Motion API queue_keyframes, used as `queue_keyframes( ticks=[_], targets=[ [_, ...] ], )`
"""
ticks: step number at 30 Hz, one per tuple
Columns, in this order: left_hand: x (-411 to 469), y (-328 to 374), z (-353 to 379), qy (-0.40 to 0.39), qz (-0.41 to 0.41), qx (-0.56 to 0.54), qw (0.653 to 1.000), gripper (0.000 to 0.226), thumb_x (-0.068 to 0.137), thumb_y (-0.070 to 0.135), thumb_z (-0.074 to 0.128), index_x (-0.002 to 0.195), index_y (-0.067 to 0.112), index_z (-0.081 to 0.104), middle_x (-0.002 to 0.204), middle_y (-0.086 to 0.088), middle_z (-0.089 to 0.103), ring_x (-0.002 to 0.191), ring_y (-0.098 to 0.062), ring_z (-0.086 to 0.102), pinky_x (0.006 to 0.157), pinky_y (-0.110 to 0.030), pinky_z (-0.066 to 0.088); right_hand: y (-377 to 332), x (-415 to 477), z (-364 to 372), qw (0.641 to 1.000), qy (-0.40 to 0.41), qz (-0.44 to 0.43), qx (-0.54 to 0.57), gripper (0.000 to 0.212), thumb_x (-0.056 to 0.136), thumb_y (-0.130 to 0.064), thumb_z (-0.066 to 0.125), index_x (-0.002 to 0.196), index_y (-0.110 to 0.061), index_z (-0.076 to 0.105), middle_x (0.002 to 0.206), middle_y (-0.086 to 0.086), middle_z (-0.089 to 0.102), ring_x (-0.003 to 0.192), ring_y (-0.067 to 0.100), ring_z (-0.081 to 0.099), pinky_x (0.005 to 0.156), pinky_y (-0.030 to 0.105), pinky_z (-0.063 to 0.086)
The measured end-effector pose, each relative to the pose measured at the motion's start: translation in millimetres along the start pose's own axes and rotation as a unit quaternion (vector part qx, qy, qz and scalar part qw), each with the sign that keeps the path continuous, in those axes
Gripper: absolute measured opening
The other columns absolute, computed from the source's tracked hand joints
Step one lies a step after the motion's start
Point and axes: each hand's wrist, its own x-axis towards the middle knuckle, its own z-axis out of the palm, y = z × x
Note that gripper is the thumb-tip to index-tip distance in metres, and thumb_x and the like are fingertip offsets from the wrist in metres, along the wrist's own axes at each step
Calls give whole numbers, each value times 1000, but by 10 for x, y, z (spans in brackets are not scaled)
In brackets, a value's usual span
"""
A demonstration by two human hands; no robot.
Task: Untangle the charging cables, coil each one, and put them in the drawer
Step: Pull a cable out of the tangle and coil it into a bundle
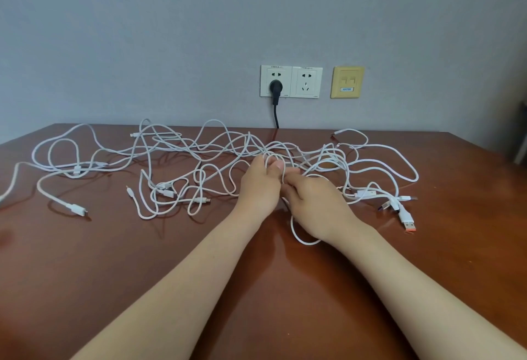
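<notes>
You have both hands in the middle of the cable tangle.
Your left hand (261,185) has its grip closed on a raised loop of white cable, with the thumb and fingers curled round it. Your right hand (316,205) touches the left, its grip curled round more strands, and one loop (302,241) trails under the wrist. The charging cables (168,148) sprawl knotted across the brown table (114,260), from its left edge to the orange-tipped plug (409,222) on the right.

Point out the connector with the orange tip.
The USB plug at far right, closest to the camera in that cluster; neighbouring plugs there show white or purple ends.
</notes>
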Motion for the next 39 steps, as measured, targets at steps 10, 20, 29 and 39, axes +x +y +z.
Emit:
queue_keyframes(
  ticks=[10, 20, 29, 39],
  targets=[
    [-11, 70, 6, 12, 17, 39, 999, 23, 97, 13, 45, 80, 23, 59, 83, -1, 61, 92, -26, 58, 95, -46, 46, -34, -27, -12, 1000, 13, -21, -9, 18, 98, -21, 38, 103, -12, 53, 99, 12, 65, 96, 36, 56, 74, 36, 32],
    [-29, 92, 2, -7, 24, 73, 997, 17, 96, 14, 48, 90, 13, 63, 80, 3, 59, 87, -18, 54, 87, -34, 44, -82, -55, -28, 998, 35, -21, -46, 25, 100, -22, 33, 110, -12, 53, 111, 11, 62, 101, 34, 54, 72, 31, 21],
    [-54, 114, -3, -1, 27, 98, 995, 21, 97, 16, 44, 92, 10, 63, 92, -4, 62, 90, -20, 56, 73, -21, 38, -81, -63, 2, 995, 78, -56, -27, 42, 94, -29, 21, 103, -10, 57, 92, 13, 67, 87, 38, 57, 71, 31, 23],
    [-39, 235, -118, -8, -97, -298, 950, 23, 102, 12, 32, 84, 8, 46, 56, -6, 67, 54, -14, 67, 64, -28, 57, -50, -33, -14, 998, 57, -20, -20, 21, 96, -27, 38, 76, -24, 42, 74, 2, 61, 90, 33, 56, 72, 31, 21]
  ],
)
